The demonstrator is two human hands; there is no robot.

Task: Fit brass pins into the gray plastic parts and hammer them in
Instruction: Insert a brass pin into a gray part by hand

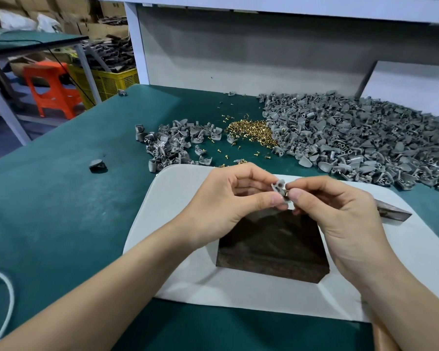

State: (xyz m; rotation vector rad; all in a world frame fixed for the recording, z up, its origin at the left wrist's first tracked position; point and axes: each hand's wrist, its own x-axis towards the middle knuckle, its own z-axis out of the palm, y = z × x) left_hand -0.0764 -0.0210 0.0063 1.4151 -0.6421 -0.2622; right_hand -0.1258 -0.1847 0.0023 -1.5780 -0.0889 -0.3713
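Above the dark block (271,247) by the near edge of the tabletop (61,224), left hand (221,198) and right hand (340,214) each keep a closed fingertip grip on one gray plastic part (279,187), raised probably to seat a pin; brass pins (251,130) lie heaped toward the far edge.

Off to the left there's an orange plastic stool (43,72) right beside a yellow mesh crate (112,83) stuffed with dark bits, cardboard boxes (91,30) behind it, and a white cable (10,297) lying on the green bench top (61,211).
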